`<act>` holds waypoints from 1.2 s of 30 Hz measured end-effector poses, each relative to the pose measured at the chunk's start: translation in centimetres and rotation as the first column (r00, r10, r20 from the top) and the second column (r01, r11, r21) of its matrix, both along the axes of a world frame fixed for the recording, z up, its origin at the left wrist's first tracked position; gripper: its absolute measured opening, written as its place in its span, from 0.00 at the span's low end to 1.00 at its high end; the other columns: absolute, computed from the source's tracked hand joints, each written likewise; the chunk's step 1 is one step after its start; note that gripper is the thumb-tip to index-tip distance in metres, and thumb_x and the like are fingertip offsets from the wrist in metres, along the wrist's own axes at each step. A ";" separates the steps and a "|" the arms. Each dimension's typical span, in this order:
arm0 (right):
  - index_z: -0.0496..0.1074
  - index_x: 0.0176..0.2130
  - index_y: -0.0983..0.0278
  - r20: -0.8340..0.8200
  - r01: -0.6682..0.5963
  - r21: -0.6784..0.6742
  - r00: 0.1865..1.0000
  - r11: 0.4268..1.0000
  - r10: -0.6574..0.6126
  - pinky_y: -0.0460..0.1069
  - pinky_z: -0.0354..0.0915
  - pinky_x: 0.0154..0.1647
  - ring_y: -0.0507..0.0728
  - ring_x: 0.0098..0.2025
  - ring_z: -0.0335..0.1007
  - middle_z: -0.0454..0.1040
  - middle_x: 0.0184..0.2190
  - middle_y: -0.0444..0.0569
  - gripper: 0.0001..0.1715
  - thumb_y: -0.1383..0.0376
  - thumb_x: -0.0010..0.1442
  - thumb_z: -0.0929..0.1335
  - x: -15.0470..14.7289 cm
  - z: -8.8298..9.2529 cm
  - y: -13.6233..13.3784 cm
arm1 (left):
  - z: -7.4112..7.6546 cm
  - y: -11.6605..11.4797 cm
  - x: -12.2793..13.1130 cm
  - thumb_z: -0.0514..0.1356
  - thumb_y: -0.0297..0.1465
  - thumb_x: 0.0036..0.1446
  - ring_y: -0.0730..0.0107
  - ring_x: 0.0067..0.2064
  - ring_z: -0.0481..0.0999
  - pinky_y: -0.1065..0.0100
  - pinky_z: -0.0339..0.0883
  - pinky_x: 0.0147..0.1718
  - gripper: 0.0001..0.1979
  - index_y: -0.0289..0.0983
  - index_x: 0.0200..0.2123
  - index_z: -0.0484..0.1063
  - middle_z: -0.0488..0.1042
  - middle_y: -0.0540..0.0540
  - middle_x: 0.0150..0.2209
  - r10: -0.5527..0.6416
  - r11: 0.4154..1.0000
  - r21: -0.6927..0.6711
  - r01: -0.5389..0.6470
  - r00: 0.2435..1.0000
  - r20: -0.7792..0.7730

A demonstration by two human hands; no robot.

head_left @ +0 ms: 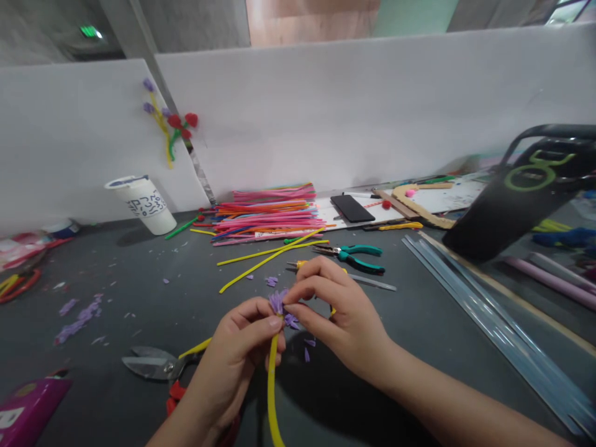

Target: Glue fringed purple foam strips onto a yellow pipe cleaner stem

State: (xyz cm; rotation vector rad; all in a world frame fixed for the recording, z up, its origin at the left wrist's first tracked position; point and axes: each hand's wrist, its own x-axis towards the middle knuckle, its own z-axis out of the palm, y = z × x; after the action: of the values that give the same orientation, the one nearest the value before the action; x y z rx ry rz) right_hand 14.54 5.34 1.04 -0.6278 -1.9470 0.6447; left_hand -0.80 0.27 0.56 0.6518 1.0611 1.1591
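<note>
My left hand (249, 338) pinches a yellow pipe cleaner stem (272, 388) just under its top, and the stem hangs down toward me. A tuft of purple petals (276, 300) crowns the stem. At the tuft's right side, my right hand (342, 316) has thumb and forefinger pinched on a purple petal, mostly hidden by the fingertips. Loose purple pieces (307, 354) lie on the dark table below the right hand. Red-handled shears (156, 365) rest open beside my left forearm, which partly covers them. A yellow-handled tool (299, 265) lies partly behind my right hand.
Teal-handled pliers (358, 254) and two yellow pipe cleaners (251, 254) lie ahead, before a bundle of coloured pipe cleaners (274, 214). A white cup (146, 208) stands left, a black bottle (516, 198) right. Clear sticks (488, 316) stretch along the right. A phone (352, 208) lies behind.
</note>
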 end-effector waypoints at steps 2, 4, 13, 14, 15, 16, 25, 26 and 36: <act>0.72 0.34 0.61 -0.039 0.017 0.002 0.999 1.000 -0.016 0.50 0.62 0.40 0.55 0.39 0.66 0.67 0.34 0.46 0.04 0.70 0.57 0.68 0.1 0.2 -0.2 | 0.0 0.0 0.0 0.67 0.30 0.43 0.78 0.18 0.66 0.77 0.59 0.19 0.07 0.37 0.22 0.71 0.71 0.52 0.16 0.042 0.998 0.040 -0.040 0.998 -0.054; 0.71 0.34 0.60 -0.115 0.036 -0.018 0.993 0.999 -0.037 0.49 0.62 0.38 0.55 0.37 0.65 0.67 0.32 0.46 0.03 0.69 0.57 0.68 0.4 0.6 -0.4 | 0.1 0.0 0.0 0.68 0.30 0.42 0.74 0.19 0.68 0.75 0.62 0.20 0.06 0.38 0.21 0.73 0.72 0.51 0.17 0.132 0.981 0.167 -0.103 0.975 -0.176; 0.71 0.26 0.64 -0.288 -0.360 -0.631 0.931 0.687 0.224 0.44 0.58 0.23 0.51 0.27 0.60 0.65 0.26 0.43 0.06 0.63 0.50 0.69 0.1 1.8 -0.9 | 1.0 -1.5 0.1 0.65 0.20 0.42 0.66 0.29 0.72 0.70 0.64 0.31 0.13 0.47 0.24 0.79 0.76 0.51 0.24 0.612 0.662 0.732 -0.158 0.678 -0.407; 0.71 0.27 0.64 -0.305 -0.372 -0.651 0.926 0.662 0.221 0.44 0.58 0.23 0.51 0.28 0.61 0.65 0.27 0.44 0.06 0.63 0.49 0.69 0.0 1.9 -1.0 | 0.9 -1.6 0.1 0.66 0.19 0.41 0.66 0.30 0.72 0.69 0.64 0.32 0.14 0.47 0.24 0.79 0.76 0.51 0.25 0.625 0.652 0.742 -0.157 0.665 -0.409; 0.72 0.27 0.65 -0.316 -0.376 -0.668 0.925 0.642 0.212 0.44 0.59 0.23 0.51 0.29 0.61 0.65 0.27 0.44 0.07 0.62 0.48 0.70 -0.1 1.9 -1.0 | 0.9 -1.7 0.1 0.66 0.19 0.40 0.66 0.30 0.72 0.69 0.64 0.33 0.15 0.48 0.24 0.80 0.76 0.51 0.26 0.635 0.648 0.745 -0.158 0.652 -0.414; 0.72 0.27 0.65 -0.324 -0.378 -0.686 0.924 0.622 0.203 0.44 0.59 0.23 0.51 0.28 0.61 0.65 0.27 0.44 0.08 0.62 0.48 0.70 -0.1 1.9 -1.1 | 0.8 -1.7 0.0 0.67 0.19 0.40 0.66 0.30 0.73 0.69 0.64 0.33 0.15 0.48 0.24 0.80 0.77 0.51 0.26 0.638 0.650 0.744 -0.157 0.644 -0.422; 0.71 0.24 0.66 -0.340 -0.379 -0.750 0.924 0.542 0.175 0.43 0.56 0.21 0.48 0.23 0.57 0.66 0.23 0.41 0.11 0.61 0.45 0.73 -0.3 2.0 -1.0 | -1.1 -1.2 -2.2 0.60 0.15 0.47 0.67 0.31 0.76 0.69 0.69 0.31 0.20 0.43 0.39 0.79 0.78 0.47 0.32 0.711 0.369 0.893 0.259 0.540 -0.450; 0.71 0.24 0.66 -0.343 -0.383 -0.753 0.922 0.535 0.176 0.43 0.55 0.21 0.47 0.23 0.57 0.66 0.23 0.41 0.13 0.60 0.44 0.74 -0.2 2.1 -1.0 | -1.3 -1.0 -2.6 0.60 0.15 0.47 0.67 0.32 0.76 0.69 0.70 0.31 0.21 0.41 0.41 0.77 0.78 0.46 0.34 0.712 0.334 0.874 0.354 0.512 -0.480; 0.71 0.24 0.67 -0.406 -0.441 -0.764 0.896 0.472 0.179 0.43 0.54 0.21 0.47 0.23 0.57 0.66 0.22 0.41 0.20 0.54 0.43 0.75 -0.2 1.9 -1.2 | -1.5 -1.2 -3.8 0.60 0.17 0.49 0.66 0.33 0.77 0.68 0.72 0.30 0.14 0.36 0.38 0.75 0.77 0.43 0.35 0.804 0.258 0.811 0.526 0.349 -0.482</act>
State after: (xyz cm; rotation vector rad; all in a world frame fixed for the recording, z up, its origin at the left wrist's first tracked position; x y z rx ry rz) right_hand 14.30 4.10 2.94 -0.6905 -1.3795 1.8961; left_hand -4.61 -0.95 -0.90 2.6768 1.2364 1.6720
